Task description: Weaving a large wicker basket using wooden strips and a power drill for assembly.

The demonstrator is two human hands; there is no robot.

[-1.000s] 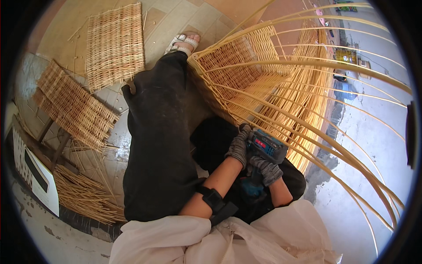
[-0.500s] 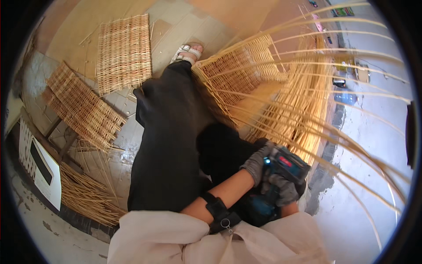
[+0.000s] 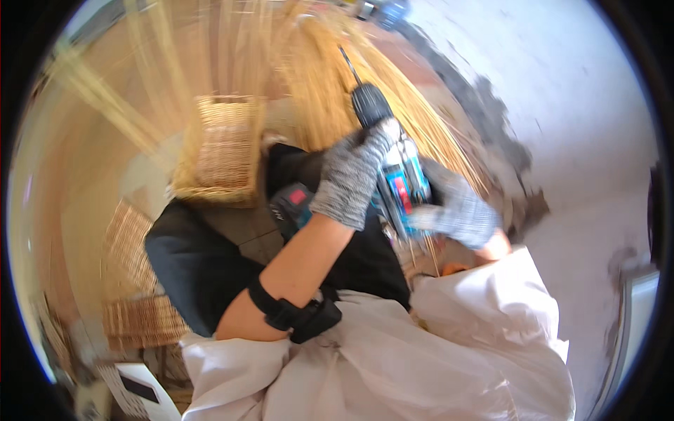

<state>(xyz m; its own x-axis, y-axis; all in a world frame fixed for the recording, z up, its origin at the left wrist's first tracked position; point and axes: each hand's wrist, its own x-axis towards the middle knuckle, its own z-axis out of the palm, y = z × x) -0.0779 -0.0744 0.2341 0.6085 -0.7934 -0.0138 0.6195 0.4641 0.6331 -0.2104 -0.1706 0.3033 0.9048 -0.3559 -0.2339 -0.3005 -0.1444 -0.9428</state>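
Swung round since the earlier frame, our drill [image 3: 401,191] now points its bit [image 3: 348,64] away from us over the pale canes [image 3: 319,91], with the woven basket [image 3: 225,144] to its left. Our left hand [image 3: 354,172] is wrapped around it behind the chuck [image 3: 371,104], while our right hand [image 3: 460,210] lies against its rear (how firmly, we cannot tell).

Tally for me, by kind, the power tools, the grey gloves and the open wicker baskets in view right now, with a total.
Cordless drill: 1
Grey gloves, on the left hand and right hand: 2
Open wicker basket: 1
Total: 4
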